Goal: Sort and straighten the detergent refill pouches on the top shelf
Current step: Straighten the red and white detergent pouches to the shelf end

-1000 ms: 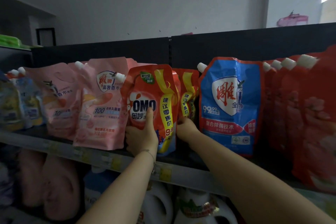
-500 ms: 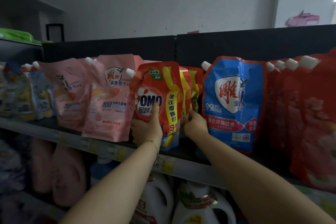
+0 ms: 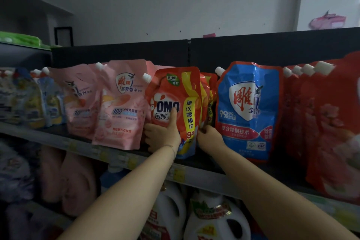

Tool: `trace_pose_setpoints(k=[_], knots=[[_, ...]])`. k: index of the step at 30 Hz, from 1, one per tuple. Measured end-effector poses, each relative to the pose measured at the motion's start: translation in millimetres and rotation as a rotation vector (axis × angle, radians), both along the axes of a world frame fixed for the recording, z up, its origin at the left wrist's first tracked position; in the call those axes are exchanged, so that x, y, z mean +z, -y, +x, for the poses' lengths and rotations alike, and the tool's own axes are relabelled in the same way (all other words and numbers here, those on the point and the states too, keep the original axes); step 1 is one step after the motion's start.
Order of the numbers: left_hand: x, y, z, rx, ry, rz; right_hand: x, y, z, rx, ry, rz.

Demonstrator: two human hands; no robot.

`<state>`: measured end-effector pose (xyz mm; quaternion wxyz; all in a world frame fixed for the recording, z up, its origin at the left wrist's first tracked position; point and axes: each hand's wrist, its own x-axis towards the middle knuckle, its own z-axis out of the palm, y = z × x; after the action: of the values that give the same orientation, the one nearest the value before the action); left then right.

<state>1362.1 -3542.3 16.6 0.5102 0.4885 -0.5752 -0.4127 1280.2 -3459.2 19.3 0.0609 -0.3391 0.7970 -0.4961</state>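
Gripping glossy, crinkled OMO pouch (image 3: 171, 91) with left hand (image 3: 161, 138), thumb upward; right hand (image 3: 210, 139) alongside, pinching rear pouch (image 3: 209, 93) by its edge.

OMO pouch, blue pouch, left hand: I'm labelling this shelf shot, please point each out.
OMO pouch (image 3: 164, 91): head view, red front above the logo.
Blue pouch (image 3: 243, 101): head view, white shield emblem.
Left hand (image 3: 162, 137): head view, back of the hand.

Dim, soft light; wide-angle bending and blur toward the edges.
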Motion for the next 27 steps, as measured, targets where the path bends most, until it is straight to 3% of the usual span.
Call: trace_pose_setpoints(k=[8, 14, 17, 23, 27], knots=[[4, 1, 16, -0.162, 0.067, -0.012, -1, 3, 22, -0.144, 0.041, -0.015], [7, 11, 50, -0.249, 0.357, -0.153, -3, -16, 38, -0.2, -0.055, -0.328], [5, 15, 64, -0.208, 0.4, -0.26, -4, -18, 53, -0.078, -0.255, -0.388], [-10, 44, 111, -0.056, 0.507, -0.464, -12, 6, 92, 0.22, -0.903, -0.313], [-14, 75, 160, 0.014, 0.727, -0.566, -14, 40, 114, 0.377, -1.008, -0.148]])
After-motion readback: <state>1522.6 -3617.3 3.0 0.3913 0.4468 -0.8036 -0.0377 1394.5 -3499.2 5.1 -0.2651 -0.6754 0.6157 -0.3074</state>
